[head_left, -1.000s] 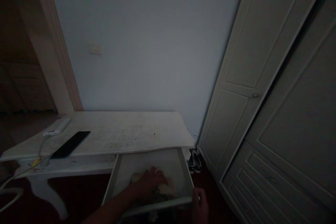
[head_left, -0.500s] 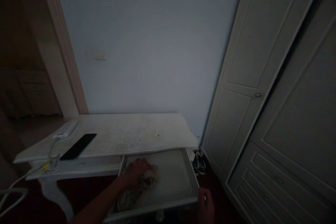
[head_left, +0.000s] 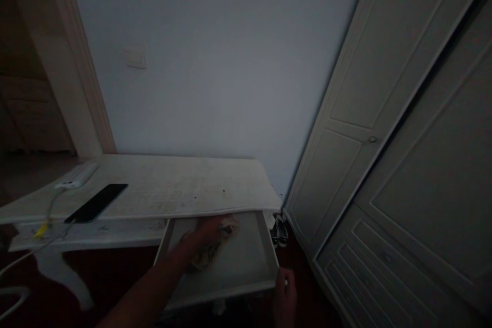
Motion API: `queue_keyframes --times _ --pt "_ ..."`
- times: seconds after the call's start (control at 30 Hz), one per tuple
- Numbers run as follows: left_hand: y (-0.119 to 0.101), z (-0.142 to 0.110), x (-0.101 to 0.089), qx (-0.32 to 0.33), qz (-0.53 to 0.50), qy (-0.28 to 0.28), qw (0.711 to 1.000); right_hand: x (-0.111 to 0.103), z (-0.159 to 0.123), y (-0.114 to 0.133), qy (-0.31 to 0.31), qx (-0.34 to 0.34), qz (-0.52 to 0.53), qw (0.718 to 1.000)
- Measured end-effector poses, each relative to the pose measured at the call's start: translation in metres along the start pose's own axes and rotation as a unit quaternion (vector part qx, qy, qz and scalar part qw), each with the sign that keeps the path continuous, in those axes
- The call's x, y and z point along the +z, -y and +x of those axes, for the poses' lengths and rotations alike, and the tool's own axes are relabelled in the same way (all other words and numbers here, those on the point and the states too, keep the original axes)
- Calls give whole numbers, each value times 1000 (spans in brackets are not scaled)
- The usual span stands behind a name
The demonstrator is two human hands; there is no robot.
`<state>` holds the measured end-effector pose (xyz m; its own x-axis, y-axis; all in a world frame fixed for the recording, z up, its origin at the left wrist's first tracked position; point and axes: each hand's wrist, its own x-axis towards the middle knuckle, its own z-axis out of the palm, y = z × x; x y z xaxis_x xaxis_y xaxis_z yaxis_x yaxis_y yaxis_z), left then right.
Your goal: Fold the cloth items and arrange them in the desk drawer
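Note:
The room is dim. A white desk (head_left: 172,187) has its right drawer (head_left: 246,271) pulled out. My left hand (head_left: 207,229) reaches deep into the drawer, near its back under the desktop, and presses on a crumpled patterned cloth (head_left: 209,251); its fingers look curled on the cloth. At the drawer's front right corner, my right hand (head_left: 285,294) is closed on the front edge.
A black phone (head_left: 96,203) and a white power strip (head_left: 77,175) with a cable lie on the desk's left part. A tall white wardrobe (head_left: 403,154) stands close on the right. Shoes (head_left: 280,231) sit on the floor between desk and wardrobe. A doorway is at left.
My left hand has moved the cloth from the drawer's front middle toward its back. My right hand has stayed on the drawer's front corner. The view has shifted slightly.

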<state>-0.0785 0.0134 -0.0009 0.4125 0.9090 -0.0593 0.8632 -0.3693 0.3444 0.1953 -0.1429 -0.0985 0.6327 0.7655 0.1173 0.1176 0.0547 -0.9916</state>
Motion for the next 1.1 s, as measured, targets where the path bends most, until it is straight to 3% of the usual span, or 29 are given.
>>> queue_keyframes --times 0.2,0.33,0.43,0.53,0.77,1.1 --pt "-57 18 15 87 31 12 996 -4 0 -1 5 -15 1 1000" --pt "-87 7 28 171 45 49 983 -10 3 -4 35 -16 4 999" --pt "-93 -9 36 247 59 73 964 -11 2 1 25 -20 -4 999" --pt "-86 -25 40 269 61 85 957 -11 0 8 31 -14 -11 999" --pt "-44 -51 32 228 68 125 963 -12 0 11 37 -23 -18 999" --pt "6 -94 -16 93 103 183 973 -9 -5 18 19 -7 -21 1000"
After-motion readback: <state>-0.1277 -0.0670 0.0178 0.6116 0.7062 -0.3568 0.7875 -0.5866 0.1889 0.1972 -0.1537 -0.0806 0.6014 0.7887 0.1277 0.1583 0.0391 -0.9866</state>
